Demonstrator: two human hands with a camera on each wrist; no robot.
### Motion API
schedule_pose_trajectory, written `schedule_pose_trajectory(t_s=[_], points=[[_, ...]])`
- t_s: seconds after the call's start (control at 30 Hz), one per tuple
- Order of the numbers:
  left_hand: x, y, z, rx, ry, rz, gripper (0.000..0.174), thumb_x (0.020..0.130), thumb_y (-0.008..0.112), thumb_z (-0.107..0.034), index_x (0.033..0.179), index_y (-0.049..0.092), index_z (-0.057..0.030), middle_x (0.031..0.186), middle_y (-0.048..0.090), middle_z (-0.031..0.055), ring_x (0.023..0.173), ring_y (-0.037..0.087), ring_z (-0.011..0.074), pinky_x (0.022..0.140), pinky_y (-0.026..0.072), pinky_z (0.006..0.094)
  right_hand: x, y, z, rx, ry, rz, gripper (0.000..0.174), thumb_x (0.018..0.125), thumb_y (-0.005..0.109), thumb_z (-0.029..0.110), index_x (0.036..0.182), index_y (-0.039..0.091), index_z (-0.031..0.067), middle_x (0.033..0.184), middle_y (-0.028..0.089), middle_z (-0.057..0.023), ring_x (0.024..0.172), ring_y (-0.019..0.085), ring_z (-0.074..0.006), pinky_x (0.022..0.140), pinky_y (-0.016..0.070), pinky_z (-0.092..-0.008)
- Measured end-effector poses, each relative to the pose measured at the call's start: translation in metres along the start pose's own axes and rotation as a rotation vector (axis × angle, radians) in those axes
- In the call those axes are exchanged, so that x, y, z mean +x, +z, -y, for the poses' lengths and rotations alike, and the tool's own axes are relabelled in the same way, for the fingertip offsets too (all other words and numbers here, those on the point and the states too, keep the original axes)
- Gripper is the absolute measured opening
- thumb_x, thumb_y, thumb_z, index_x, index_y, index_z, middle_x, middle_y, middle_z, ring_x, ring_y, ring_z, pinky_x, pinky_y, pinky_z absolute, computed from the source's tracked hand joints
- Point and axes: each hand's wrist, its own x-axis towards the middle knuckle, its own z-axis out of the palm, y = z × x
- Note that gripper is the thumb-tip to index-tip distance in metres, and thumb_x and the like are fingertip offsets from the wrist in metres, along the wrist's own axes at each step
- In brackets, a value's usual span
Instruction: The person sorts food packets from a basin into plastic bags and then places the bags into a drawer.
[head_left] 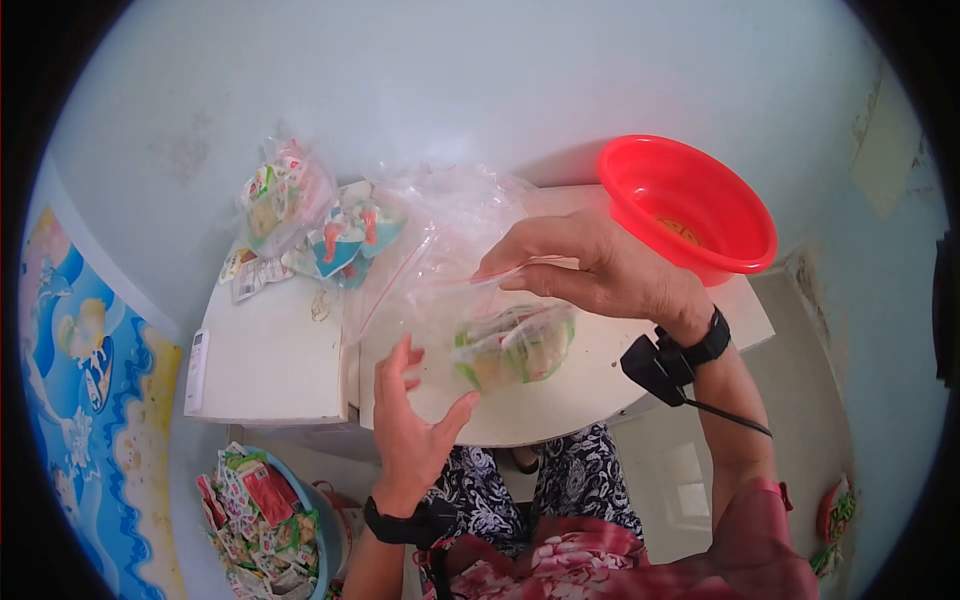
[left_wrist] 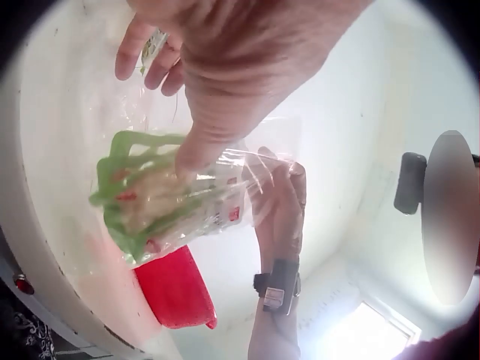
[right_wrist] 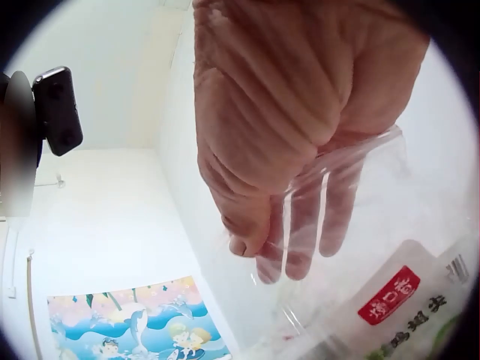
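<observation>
Head view: the right hand (head_left: 610, 275) pinches the top edge of a clear plastic bag (head_left: 440, 300) holding green snack packets (head_left: 515, 345) above the white table (head_left: 270, 350). The left hand (head_left: 410, 425), fingers spread, touches the bag at its 7 o'clock. A red basin (head_left: 640, 190) sits at its 2 o'clock.

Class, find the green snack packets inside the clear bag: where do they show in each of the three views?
Head: centre, the green snack packets in the clear bag, below the right hand.
Left wrist: left of centre, below the left hand.
Right wrist: lower right corner, partly cut off.
Shared landmark: the right hand gripping the bag's rim.
</observation>
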Motion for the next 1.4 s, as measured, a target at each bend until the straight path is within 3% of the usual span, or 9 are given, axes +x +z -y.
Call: schedule_pose_trajectory(t_s=[0.07,0.27,0.4,0.43,0.6,0.87,1.07,1.17,1.4], points=[[0.014,0.002,-0.006,-0.010,0.077,0.057,0.074,0.086,0.083,-0.018,0.145,0.044,0.0026,0.135,0.059,0.0156,0.116,0.063,0.0195,0.091,0.0534,0.0332,0.004,0.003,-0.004,-0.065,-0.035,0.002,0.017,0.096,0.070,0.008,0.113,0.073,0.0050,0.104,0.074,-0.0076,0.095,0.070,-0.0230,0.083,0.0556,-0.0348],[0.024,0.033,-0.001,-0.787,-0.400,0.352,0.056,0.090,0.076,-0.009,0.139,0.054,0.0051,0.122,0.069,0.0111,0.106,0.067,0.0161,0.090,0.0545,0.0315,-0.005,0.028,-0.013,-0.108,-0.082,-0.132,0.014,0.093,0.071,0.016,0.102,0.069,0.0060,0.099,0.072,-0.0098,0.094,0.067,-0.0304,0.081,0.0536,-0.0383],[0.021,0.040,0.016,-0.790,-0.401,0.325,0.046,0.092,0.072,-0.002,0.135,0.057,0.0048,0.118,0.071,0.0117,0.102,0.068,0.0149,0.088,0.0551,0.0285,-0.040,0.025,-0.024,-0.054,-0.034,-0.419,0.051,0.087,0.080,0.020,0.133,0.063,0.0068,0.134,0.066,-0.0130,0.126,0.060,-0.0316,0.105,0.0491,-0.0414],[0.018,0.041,0.017,-0.783,-0.383,0.299,0.045,0.092,0.071,-0.002,0.134,0.057,0.0050,0.118,0.071,0.0114,0.102,0.068,0.0146,0.088,0.0552,0.0283,-0.057,0.019,-0.030,-0.110,0.115,-0.314,0.085,0.081,0.087,0.024,0.152,0.045,0.0066,0.153,0.051,-0.0166,0.141,0.049,-0.0349,0.116,0.0419,-0.0445],[0.014,0.048,0.009,-0.764,-0.352,0.275,0.043,0.094,0.070,-0.004,0.134,0.060,0.0055,0.121,0.071,0.0110,0.106,0.066,0.0147,0.092,0.0539,0.0293,-0.113,0.110,-0.047,-0.043,0.345,-0.356,0.120,0.070,0.094,0.031,0.164,0.022,0.0096,0.164,0.031,-0.0220,0.151,0.034,-0.0405,0.121,0.0365,-0.0446],[0.040,0.047,-0.008,-0.499,0.164,0.268,0.040,0.093,0.075,-0.008,0.128,0.063,0.0070,0.120,0.071,0.0114,0.107,0.065,0.0155,0.096,0.0528,0.0307,-0.100,0.135,-0.035,-0.046,0.401,-0.803,0.093,0.081,0.086,0.023,0.156,0.035,-0.0003,0.128,0.065,-0.0223,0.117,0.066,-0.0367,0.096,0.0540,-0.0405],[0.028,0.055,0.007,-0.674,-0.215,0.331,0.049,0.083,0.085,-0.008,0.125,0.063,0.0047,0.121,0.069,0.0115,0.113,0.064,0.0176,0.095,0.0537,0.0324,-0.115,0.137,-0.063,0.363,0.364,-0.635,0.061,0.095,0.073,0.016,0.147,0.046,0.0002,0.125,0.066,-0.0165,0.112,0.066,-0.0283,0.095,0.0524,-0.0379],[0.035,0.061,0.020,-0.415,0.117,0.297,0.055,0.080,0.088,-0.010,0.127,0.061,0.0038,0.120,0.067,0.0104,0.112,0.064,0.0176,0.094,0.0543,0.0327,-0.113,0.136,-0.051,0.258,0.209,-0.601,0.056,0.099,0.066,0.014,0.148,0.044,-0.0001,0.137,0.060,-0.0167,0.125,0.059,-0.0260,0.105,0.0465,-0.0389],[0.033,0.070,0.011,-0.683,-0.057,0.381,0.058,0.076,0.092,-0.017,0.123,0.062,0.0003,0.123,0.062,0.0081,0.108,0.064,0.0178,0.092,0.0540,0.0322,-0.115,0.140,-0.043,0.400,0.235,-0.570,0.055,0.102,0.061,0.015,0.151,0.040,0.0003,0.149,0.050,-0.0178,0.139,0.047,-0.0285,0.117,0.0349,-0.0391]])
